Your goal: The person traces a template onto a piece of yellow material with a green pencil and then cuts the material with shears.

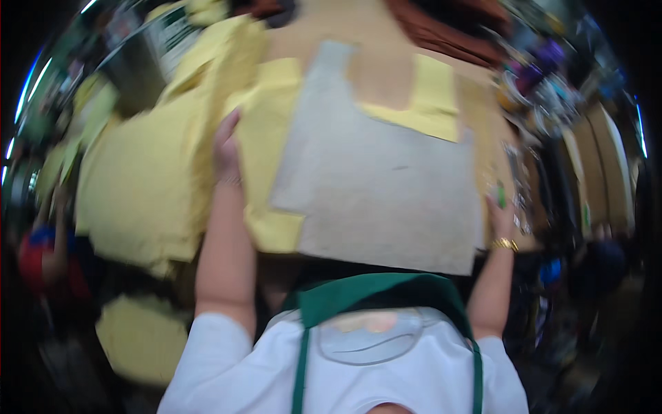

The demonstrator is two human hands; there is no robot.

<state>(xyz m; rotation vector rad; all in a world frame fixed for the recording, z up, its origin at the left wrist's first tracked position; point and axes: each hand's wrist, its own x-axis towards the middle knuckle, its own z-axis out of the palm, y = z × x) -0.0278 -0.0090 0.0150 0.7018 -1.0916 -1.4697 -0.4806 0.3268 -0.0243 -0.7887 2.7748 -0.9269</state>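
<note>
A grey bib-shaped template (393,196) lies flat over pale yellow cloth (265,138) on the tan worktable. More of the cloth shows at the template's left side and as a strip through its neck cut-out. At the cloth's left edge, my left hand (227,146) rests with its fingers stretched forward, holding nothing that I can see. My right hand (501,215) is beyond the template's right edge, closed around a small green object (500,195). Blur hides what kind of object that is.
A tall pile of yellow cloth (145,183) stands left of my left arm. Brown folded fabric (448,31) lies at the far right, near a clutter of small items (541,86). A yellow-topped stool (141,338) is at lower left. Another person (52,262) is at far left.
</note>
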